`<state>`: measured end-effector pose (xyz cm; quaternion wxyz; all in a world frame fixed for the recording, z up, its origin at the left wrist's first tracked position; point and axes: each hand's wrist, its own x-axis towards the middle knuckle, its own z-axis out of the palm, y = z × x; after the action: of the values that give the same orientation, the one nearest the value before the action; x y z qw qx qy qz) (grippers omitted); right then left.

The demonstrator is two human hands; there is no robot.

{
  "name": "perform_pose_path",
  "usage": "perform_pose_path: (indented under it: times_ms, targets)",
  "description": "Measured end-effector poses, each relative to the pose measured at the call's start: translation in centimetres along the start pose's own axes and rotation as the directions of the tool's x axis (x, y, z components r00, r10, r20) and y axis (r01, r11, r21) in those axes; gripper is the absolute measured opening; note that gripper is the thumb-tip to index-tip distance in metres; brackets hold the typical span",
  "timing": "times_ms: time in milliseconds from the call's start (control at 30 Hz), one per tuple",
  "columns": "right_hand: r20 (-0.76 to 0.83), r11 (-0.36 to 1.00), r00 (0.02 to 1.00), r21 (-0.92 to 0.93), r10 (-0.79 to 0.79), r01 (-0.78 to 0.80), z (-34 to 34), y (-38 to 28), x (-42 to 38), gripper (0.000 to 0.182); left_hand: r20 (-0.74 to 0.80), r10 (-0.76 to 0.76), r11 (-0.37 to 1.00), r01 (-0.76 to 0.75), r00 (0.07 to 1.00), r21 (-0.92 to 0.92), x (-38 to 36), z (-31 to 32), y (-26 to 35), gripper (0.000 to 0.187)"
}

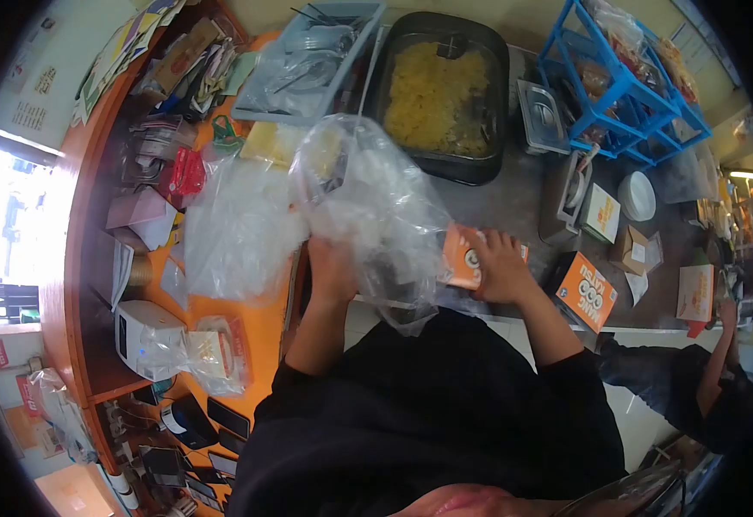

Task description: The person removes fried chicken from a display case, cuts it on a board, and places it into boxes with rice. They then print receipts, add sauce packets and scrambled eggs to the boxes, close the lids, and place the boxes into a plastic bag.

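Note:
My left hand (333, 265), blurred and partly behind the film, is closed on a clear plastic bag (381, 185). The bag hangs open and puffed out in front of my body. In my right hand (504, 267) is a small orange and white food box (461, 257), gripped from its right side with the fingers over the top. The box's left end overlaps the bag's edge. A larger orange box with white lettering (585, 291) stands to the right of that hand. More clear plastic bags (243, 228) lie in a heap left of my left hand.
Behind the bag stands a black roasting pan (497, 95) of yellow food, beside a blue basket (256, 99). A blue rack (605, 112), metal container (559, 211) and white bowls (637, 195) occupy the right. Phones (228, 418) lie lower left; another person (665, 379) is far right.

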<state>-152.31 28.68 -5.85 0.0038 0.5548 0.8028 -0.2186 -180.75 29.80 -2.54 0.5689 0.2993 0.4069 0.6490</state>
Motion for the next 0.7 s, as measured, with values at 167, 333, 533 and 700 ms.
perform_pose_path:
  times_ms: [167,333,533,700]
  targets:
    - [-0.309,0.841,0.943,0.471,-0.125,0.266,-5.8,6.1,-4.7,0.120,-0.035,-0.238,0.911,0.236,0.971,0.338,0.2,3.4,-8.2,0.040]
    - [-0.547,0.605,0.837,0.656,-0.032,0.452,-11.6,4.6,-7.4,0.126,0.173,-0.422,0.866,0.340,0.890,0.366,-0.8,5.9,-18.6,0.045]
    - [-0.663,0.559,0.735,0.559,-0.142,0.612,-3.8,1.8,-0.1,0.123,0.315,-0.507,0.861,0.491,0.802,0.136,-1.3,4.9,-19.0,0.031]
    - [-0.402,0.879,0.901,0.356,-0.161,0.316,1.4,3.3,0.1,0.109,0.073,-0.506,0.810,0.444,0.860,0.383,-1.9,0.5,-17.3,0.037]
